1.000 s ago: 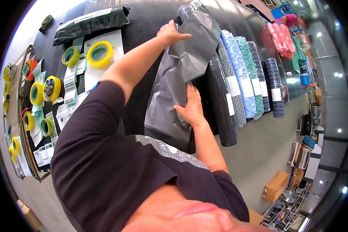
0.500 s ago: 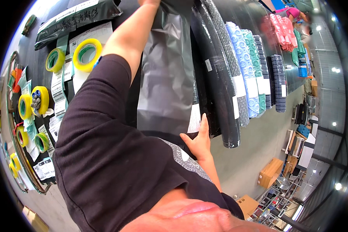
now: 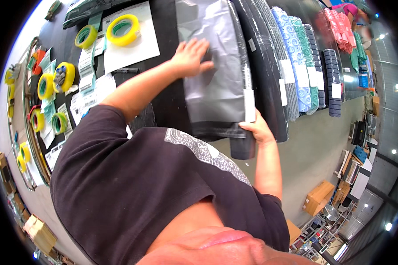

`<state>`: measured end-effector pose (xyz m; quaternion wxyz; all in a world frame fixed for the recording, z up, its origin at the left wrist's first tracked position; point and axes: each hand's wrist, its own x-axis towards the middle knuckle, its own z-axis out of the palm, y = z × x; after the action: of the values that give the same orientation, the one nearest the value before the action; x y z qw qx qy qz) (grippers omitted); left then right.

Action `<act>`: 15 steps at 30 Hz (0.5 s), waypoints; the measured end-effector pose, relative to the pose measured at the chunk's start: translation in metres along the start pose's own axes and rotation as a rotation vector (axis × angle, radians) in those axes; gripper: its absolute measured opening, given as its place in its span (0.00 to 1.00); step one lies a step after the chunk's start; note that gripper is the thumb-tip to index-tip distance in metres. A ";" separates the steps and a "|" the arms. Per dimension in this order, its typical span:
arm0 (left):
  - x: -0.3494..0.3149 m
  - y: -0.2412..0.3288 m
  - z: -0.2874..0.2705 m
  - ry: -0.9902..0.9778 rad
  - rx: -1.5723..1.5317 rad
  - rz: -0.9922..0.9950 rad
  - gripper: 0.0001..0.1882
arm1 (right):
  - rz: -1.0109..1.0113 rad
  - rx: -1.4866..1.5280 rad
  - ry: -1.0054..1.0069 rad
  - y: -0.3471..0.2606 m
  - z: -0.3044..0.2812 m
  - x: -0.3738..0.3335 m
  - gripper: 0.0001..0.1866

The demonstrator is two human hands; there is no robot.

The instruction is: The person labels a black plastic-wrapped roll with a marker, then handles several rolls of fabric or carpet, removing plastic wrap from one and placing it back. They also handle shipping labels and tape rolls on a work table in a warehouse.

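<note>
A long grey plastic mailing bag (image 3: 216, 95) lies on the black table in front of me. My left hand (image 3: 192, 57) rests on its upper face, palm down with the fingers apart. Along the bag's right edge runs a dark roll in clear wrap (image 3: 239, 42), and its near end sticks out past the bag and the table edge. A white label (image 3: 249, 106) is stuck on this roll. My right hand (image 3: 260, 129) grips the roll near that end, thumb on top by the label; the other fingers are mostly hidden.
To the right lie a large black wrapped roll (image 3: 263, 57) and several patterned rolls (image 3: 289, 62). Leftward are yellow tape rolls (image 3: 123, 30), a white sheet (image 3: 141, 48) and label strips (image 3: 87, 66). Another person (image 3: 350, 9) is at the far right.
My left hand has come back from the bag's far end and now lies on its middle. My right hand, spread beside the label before, has closed round the roll's near end, which now protrudes.
</note>
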<state>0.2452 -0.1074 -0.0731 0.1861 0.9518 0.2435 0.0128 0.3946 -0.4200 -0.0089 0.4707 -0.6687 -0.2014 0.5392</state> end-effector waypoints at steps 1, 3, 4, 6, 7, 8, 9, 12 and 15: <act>-0.017 -0.002 0.020 -0.057 0.046 -0.015 0.43 | 0.022 0.019 -0.019 -0.001 -0.009 -0.019 0.45; -0.034 0.000 0.038 -0.057 0.188 0.007 0.41 | 0.081 0.212 -0.074 0.009 -0.022 -0.062 0.45; -0.037 0.002 0.038 0.007 0.283 0.031 0.40 | 0.119 0.377 -0.121 0.018 -0.024 -0.082 0.45; -0.032 0.004 0.040 -0.007 0.344 -0.026 0.41 | 0.209 0.658 -0.174 0.044 -0.022 -0.122 0.47; -0.029 0.005 0.036 -0.038 0.371 -0.030 0.41 | 0.280 0.770 -0.201 0.056 -0.015 -0.140 0.48; -0.027 0.005 0.029 -0.068 0.398 -0.035 0.41 | 0.277 0.792 -0.221 0.074 -0.011 -0.150 0.49; -0.027 0.004 0.019 -0.115 0.412 -0.108 0.41 | 0.276 0.816 -0.247 0.095 -0.007 -0.158 0.51; -0.047 0.013 -0.005 -0.058 0.394 -0.411 0.36 | 0.164 0.748 -0.214 0.137 -0.014 -0.184 0.52; -0.087 0.044 0.004 0.081 0.067 -0.124 0.32 | 0.058 0.505 -0.093 0.129 -0.019 -0.226 0.51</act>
<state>0.1889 -0.1858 -0.0552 0.1444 0.9393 0.3095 0.0317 0.3050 -0.6651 0.0013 0.5970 -0.5100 -0.0627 0.6160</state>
